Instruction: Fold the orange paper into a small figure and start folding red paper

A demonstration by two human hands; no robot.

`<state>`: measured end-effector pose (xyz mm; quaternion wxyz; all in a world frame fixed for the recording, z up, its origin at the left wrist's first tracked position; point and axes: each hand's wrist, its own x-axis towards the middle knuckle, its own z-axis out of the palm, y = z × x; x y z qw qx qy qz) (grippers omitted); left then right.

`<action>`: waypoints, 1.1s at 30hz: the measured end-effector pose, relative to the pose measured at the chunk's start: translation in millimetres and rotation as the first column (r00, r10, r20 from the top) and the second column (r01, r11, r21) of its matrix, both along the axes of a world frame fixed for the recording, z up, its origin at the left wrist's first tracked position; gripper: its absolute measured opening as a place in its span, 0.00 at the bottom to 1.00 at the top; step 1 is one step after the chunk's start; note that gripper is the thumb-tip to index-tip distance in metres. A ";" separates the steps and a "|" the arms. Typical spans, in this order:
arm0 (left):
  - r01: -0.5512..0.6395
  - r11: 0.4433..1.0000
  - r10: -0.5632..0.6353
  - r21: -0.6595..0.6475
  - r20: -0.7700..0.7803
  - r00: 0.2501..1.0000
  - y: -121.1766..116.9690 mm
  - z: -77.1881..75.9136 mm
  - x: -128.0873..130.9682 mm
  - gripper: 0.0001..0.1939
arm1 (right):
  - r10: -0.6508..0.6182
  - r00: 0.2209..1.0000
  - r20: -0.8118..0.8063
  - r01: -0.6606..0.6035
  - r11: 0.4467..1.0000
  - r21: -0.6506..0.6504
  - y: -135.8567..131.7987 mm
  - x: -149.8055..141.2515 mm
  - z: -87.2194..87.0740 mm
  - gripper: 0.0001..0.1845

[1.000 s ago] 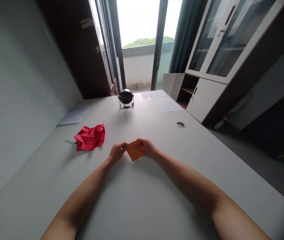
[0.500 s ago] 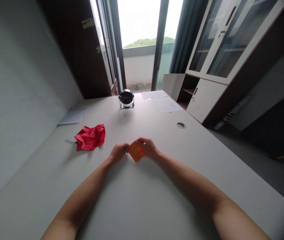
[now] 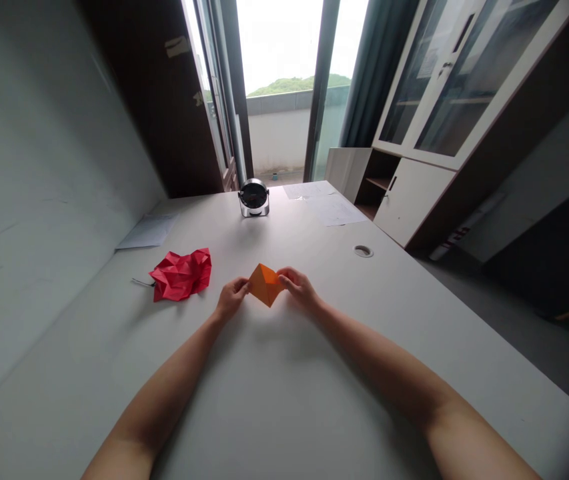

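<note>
An orange sheet of folded paper (image 3: 263,285) is held up just above the white table (image 3: 264,400), its creases splitting it into lighter and darker faces. My left hand (image 3: 233,297) pinches its left corner between thumb and fingers. At the right corner my right hand (image 3: 298,287) grips it the same way, fingers bent over the edge. The paper hangs diamond-like, one corner pointing up and another down toward me. To the left of my left hand lies a crumpled piece of red paper (image 3: 182,275), apart from both hands, with a thin dark string (image 3: 143,283) at its left side.
A small round black fan-like device (image 3: 254,197) on a metal stand is at the table's far edge. Papers (image 3: 337,210) lie at the back right, and another sheet (image 3: 147,231) by the left wall. A round cable hole (image 3: 363,251) is at the right.
The orange paper has opened out and tilted up, showing more of its creased face. My left hand has shifted slightly left, while my right hand has slid to the paper's right corner.
</note>
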<state>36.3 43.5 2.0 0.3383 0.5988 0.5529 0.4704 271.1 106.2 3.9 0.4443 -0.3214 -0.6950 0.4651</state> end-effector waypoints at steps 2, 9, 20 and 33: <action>-0.014 1.000 0.014 0.002 0.069 0.998 3.6 -2.6 -3.0 0.17 | 0.049 0.999 0.019 -0.050 0.999 0.004 0.6 -1.3 -1.6 0.25; -0.087 0.996 0.087 -0.010 0.172 0.981 7.6 -7.7 -7.1 0.21 | 0.058 0.974 0.218 -0.076 0.994 0.075 -2.5 -4.8 -5.6 0.14; -0.043 0.998 0.053 -0.040 0.324 0.944 2.7 -2.1 -5.7 0.21 | 0.129 0.973 0.190 -0.148 0.985 0.089 -3.7 -8.1 -2.6 0.11; 0.092 0.990 -0.033 -0.111 0.449 0.893 -6.3 11.9 -0.7 0.18 | 0.184 0.983 0.011 -0.184 0.982 0.045 -11.9 -8.7 2.3 0.09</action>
